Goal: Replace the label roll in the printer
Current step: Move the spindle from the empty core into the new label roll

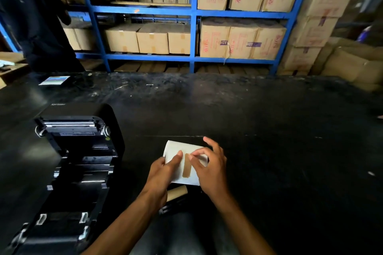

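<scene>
Head view: both hands hold the white roll (pixel 176 163) above the dark desk (pixel 269 130) — left hand (pixel 163 168) grasps its left side, right hand (pixel 209 166) pinches at the brown tape (pixel 186 165). The printer (pixel 76 151) stands open at left; an empty core (pixel 177 192) lies just nearer.

Dim scene; the dark desk (pixel 269 120) shows faint sheen, the shelves (pixel 194 12) are brighter. Wide-angle bending and blur at the edges; corners are darkened.
</scene>
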`<move>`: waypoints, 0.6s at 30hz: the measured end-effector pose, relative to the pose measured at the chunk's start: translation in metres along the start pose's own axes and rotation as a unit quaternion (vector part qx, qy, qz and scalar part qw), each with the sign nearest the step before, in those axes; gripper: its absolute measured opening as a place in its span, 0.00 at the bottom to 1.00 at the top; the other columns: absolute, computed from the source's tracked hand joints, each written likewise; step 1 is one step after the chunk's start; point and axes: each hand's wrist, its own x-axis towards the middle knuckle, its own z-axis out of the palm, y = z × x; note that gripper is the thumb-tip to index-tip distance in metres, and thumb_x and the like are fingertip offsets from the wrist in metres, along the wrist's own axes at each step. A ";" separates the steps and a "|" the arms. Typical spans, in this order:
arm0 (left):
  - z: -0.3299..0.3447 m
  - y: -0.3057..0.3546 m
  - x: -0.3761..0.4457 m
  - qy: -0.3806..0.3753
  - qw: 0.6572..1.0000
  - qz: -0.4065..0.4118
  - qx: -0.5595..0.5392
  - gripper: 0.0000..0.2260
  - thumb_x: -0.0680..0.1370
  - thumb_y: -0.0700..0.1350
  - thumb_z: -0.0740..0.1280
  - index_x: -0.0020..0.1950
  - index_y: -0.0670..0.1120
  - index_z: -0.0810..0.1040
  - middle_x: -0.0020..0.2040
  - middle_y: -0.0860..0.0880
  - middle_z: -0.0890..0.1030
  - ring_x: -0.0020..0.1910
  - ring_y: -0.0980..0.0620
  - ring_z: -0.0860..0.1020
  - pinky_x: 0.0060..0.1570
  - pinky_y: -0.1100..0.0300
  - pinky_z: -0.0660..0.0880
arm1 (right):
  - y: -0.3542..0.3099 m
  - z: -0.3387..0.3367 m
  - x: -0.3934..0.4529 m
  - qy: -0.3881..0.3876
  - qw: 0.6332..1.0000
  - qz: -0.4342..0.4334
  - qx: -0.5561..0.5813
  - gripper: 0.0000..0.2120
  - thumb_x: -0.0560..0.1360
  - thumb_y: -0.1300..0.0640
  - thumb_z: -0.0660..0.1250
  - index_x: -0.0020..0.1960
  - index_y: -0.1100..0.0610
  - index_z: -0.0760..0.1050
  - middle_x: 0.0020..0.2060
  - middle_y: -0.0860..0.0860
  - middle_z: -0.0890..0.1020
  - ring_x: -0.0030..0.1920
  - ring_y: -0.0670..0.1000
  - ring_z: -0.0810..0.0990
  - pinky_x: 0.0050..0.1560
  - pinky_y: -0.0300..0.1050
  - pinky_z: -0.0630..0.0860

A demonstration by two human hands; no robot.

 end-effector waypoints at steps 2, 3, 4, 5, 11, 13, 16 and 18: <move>0.001 0.002 0.000 0.001 1.000 -0.022 -0.010 0.17 0.74 0.51 0.70 0.53 0.38 0.81 0.44 0.41 0.87 0.40 0.45 0.86 0.32 0.59 0.79 | -0.002 -0.001 -0.004 -0.007 0.999 -0.029 0.014 0.03 0.72 0.56 0.70 0.40 0.52 0.78 0.67 0.41 0.69 0.67 0.44 0.63 0.63 0.40 0.61; 0.001 0.004 0.001 0.000 0.999 -0.044 -0.023 0.16 0.74 0.50 0.70 0.53 0.38 0.82 0.43 0.41 0.87 0.40 0.45 0.85 0.32 0.58 0.79 | -0.003 -0.003 -0.008 -0.018 0.998 -0.054 0.027 0.03 0.72 0.57 0.69 0.40 0.53 0.78 0.67 0.40 0.69 0.66 0.41 0.63 0.65 0.41 0.62; 0.000 0.007 0.003 -0.002 0.996 -0.077 -0.044 0.16 0.74 0.50 0.70 0.53 0.38 0.81 0.45 0.41 0.86 0.41 0.44 0.85 0.33 0.55 0.80 | -0.003 -0.005 -0.011 -0.031 0.996 -0.080 0.041 0.03 0.72 0.58 0.69 0.40 0.53 0.78 0.67 0.40 0.69 0.67 0.38 0.63 0.66 0.41 0.61; -0.002 0.010 0.005 -0.003 0.990 -0.120 -0.069 0.16 0.75 0.50 0.70 0.55 0.39 0.81 0.48 0.40 0.85 0.42 0.43 0.84 0.36 0.52 0.80 | -0.002 -0.007 -0.015 -0.043 0.992 -0.101 0.054 0.03 0.72 0.59 0.69 0.40 0.53 0.78 0.68 0.40 0.69 0.67 0.37 0.63 0.67 0.39 0.61; -0.012 0.003 0.016 0.043 0.975 -0.189 -0.110 0.08 0.75 0.50 0.69 0.48 0.46 0.77 0.44 0.45 0.80 0.40 0.44 0.79 0.36 0.46 0.75 | 0.027 -0.024 -0.018 -0.004 0.982 -0.019 0.189 0.06 0.71 0.64 0.70 0.38 0.55 0.78 0.65 0.44 0.74 0.65 0.38 0.71 0.64 0.34 0.65; -0.018 -0.002 0.016 0.060 0.975 -0.185 -0.105 0.07 0.74 0.50 0.70 0.44 0.48 0.76 0.43 0.46 0.79 0.41 0.45 0.78 0.40 0.44 0.75 | 0.055 -0.032 -0.017 0.027 0.990 0.042 0.134 0.07 0.70 0.65 0.71 0.37 0.55 0.78 0.64 0.50 0.76 0.65 0.47 0.72 0.66 0.42 0.65; -0.027 -0.010 0.016 0.072 0.974 -0.188 -0.101 0.06 0.74 0.50 0.70 0.44 0.50 0.76 0.43 0.47 0.79 0.41 0.46 0.77 0.39 0.45 0.74 | 0.100 -0.036 -0.030 -0.006 0.991 0.131 0.021 0.05 0.68 0.62 0.74 0.36 0.55 0.79 0.63 0.55 0.76 0.68 0.54 0.68 0.70 0.52 0.61; -0.031 -0.015 0.013 0.072 0.972 -0.199 -0.103 0.06 0.74 0.50 0.70 0.44 0.50 0.76 0.43 0.48 0.79 0.41 0.46 0.78 0.36 0.45 0.75 | 0.123 -0.031 -0.042 -0.041 0.985 0.158 -0.053 0.06 0.67 0.57 0.75 0.41 0.54 0.79 0.66 0.52 0.73 0.70 0.52 0.65 0.70 0.50 0.58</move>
